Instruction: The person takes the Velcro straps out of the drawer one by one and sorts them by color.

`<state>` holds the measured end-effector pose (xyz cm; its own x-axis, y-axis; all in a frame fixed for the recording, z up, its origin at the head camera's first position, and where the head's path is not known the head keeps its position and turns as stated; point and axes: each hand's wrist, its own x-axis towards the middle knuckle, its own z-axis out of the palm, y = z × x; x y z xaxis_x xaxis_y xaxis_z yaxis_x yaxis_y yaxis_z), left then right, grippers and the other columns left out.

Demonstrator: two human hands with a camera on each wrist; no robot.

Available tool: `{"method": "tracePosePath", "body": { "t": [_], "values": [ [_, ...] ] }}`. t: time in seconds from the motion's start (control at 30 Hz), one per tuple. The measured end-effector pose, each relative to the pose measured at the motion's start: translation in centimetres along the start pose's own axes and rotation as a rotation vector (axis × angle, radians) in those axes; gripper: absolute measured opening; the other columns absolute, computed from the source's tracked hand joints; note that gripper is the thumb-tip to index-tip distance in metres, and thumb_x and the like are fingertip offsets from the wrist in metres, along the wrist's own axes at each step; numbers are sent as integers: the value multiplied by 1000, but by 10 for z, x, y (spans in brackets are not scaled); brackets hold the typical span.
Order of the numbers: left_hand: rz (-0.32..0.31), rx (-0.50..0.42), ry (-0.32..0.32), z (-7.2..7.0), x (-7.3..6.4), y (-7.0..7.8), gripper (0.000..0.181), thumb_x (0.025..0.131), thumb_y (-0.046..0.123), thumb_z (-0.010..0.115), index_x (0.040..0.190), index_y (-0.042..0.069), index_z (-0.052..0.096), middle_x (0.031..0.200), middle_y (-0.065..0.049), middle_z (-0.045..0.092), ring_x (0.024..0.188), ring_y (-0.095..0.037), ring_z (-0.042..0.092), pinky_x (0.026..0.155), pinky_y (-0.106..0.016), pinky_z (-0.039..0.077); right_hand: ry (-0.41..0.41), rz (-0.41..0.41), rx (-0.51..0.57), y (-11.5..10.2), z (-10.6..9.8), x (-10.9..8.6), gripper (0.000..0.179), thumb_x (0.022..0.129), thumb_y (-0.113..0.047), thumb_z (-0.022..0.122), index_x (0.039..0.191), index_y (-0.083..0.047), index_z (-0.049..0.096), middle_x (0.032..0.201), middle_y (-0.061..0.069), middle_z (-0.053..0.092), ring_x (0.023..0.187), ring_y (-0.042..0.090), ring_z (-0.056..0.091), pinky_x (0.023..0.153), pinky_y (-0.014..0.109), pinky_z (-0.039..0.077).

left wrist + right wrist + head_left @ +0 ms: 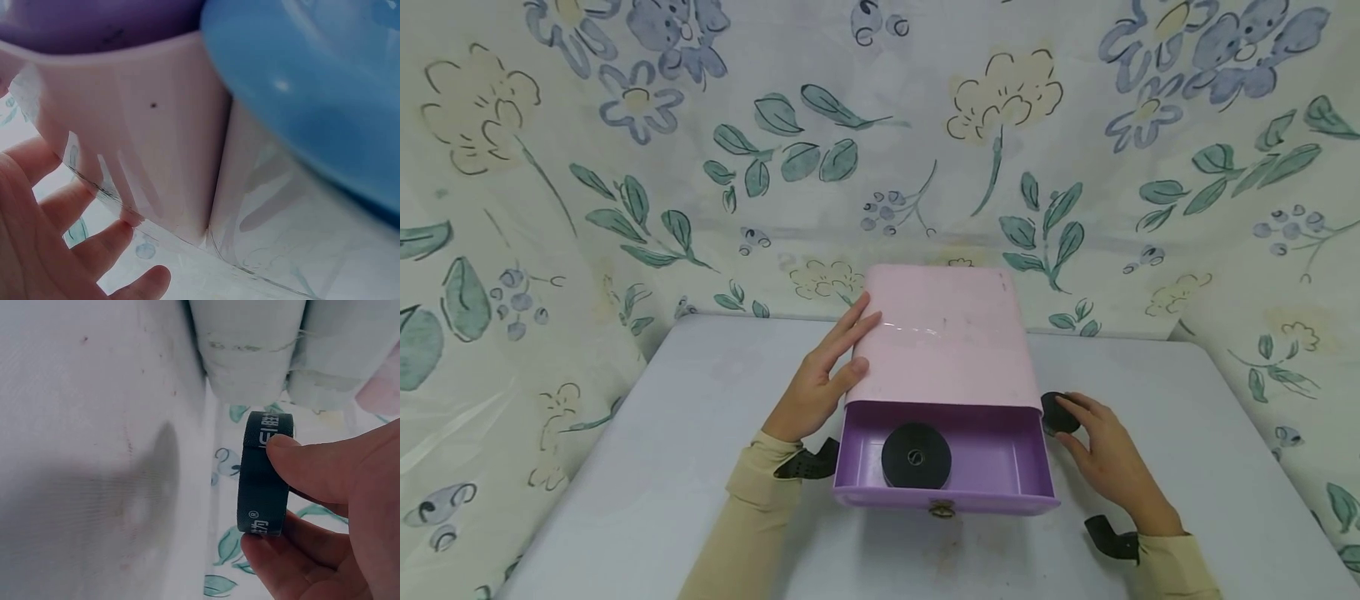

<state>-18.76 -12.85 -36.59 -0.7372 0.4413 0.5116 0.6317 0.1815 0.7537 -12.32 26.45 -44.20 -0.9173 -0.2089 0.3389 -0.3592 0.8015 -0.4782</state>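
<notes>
Black tape roll point(1054, 411), white lettering on its outer band, sits in the right hand point(1108, 458), just to the right of the pink case point(951, 342) near its front corner; whether roll and case touch I cannot tell. A purple drawer point(992, 454) juts from the case toward the person, a metal clasp point(942, 508) on its front, and its right wall stands between the held roll and the drawer's inside. A second black roll point(916, 437) lies in the drawer, left of its middle. The left hand point(820, 387) rests against the case's left side, fingers spread, while the right hand pinches the roll between thumb and fingers. In the left wrist view a smooth blue surface point(319, 94) covers the upper right; what it belongs to I cannot tell. The held roll is a short, broad disc: the head view shows its round face, the right wrist view its band edge-on, the longer extent nearly upright there. Purple floor shows to the right of the second roll, within raised rims. White tabletop point(1187, 417) stretches past the right hand to its right edge, and floral cloth point(925, 217) rises behind the case.
</notes>
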Motion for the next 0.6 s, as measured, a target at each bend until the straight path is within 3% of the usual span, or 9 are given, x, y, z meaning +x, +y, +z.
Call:
{"method": "tracePosePath", "body": {
  "t": [0.3,0.6],
  "values": [
    [3,3,6,0,0,1,58,105,43,49,155,14,42,167,5,18,153,-17,15,121,-55,16,-74,64,-7,5,4,0,49,89,3,71,134,12,55,137,36,49,126,54,46,101,67,39],
    [6,1,6,0,0,1,57,105,42,49,155,14,42,167,4,18,153,-17,15,121,-54,16,-100,54,-29,11,10,-2,47,89,5,70,132,14,55,135,36,51,124,54,48,100,66,42]
  ]
}}
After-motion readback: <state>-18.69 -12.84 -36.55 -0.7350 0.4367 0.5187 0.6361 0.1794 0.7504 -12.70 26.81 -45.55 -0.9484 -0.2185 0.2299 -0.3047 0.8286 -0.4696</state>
